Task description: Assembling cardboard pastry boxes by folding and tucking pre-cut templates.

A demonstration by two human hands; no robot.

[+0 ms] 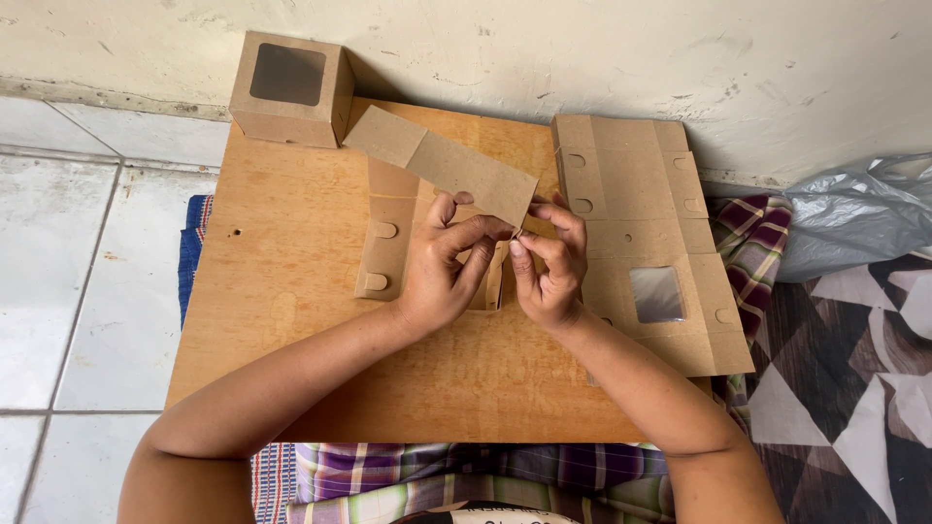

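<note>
Two hands, left hand (442,267) and right hand (551,262), pinched on a half-folded brown cardboard box blank (442,165), long flap raised, held over the orange-brown wooden board (291,252), finished windowed carton (289,87) at the board's far left corner.

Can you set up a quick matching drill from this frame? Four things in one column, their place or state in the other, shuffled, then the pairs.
Things:
1. assembled window box
2. flat box blanks
3. part-folded box blank
4. grey plastic bag

Place or state:
A. held up between the left hand and the right hand
B. on the floor at the far right, crumpled
C. standing at the far left corner of the wooden board
D. lying unfolded on the board's right side

Pairs: 1-C, 2-D, 3-A, 4-B
</note>
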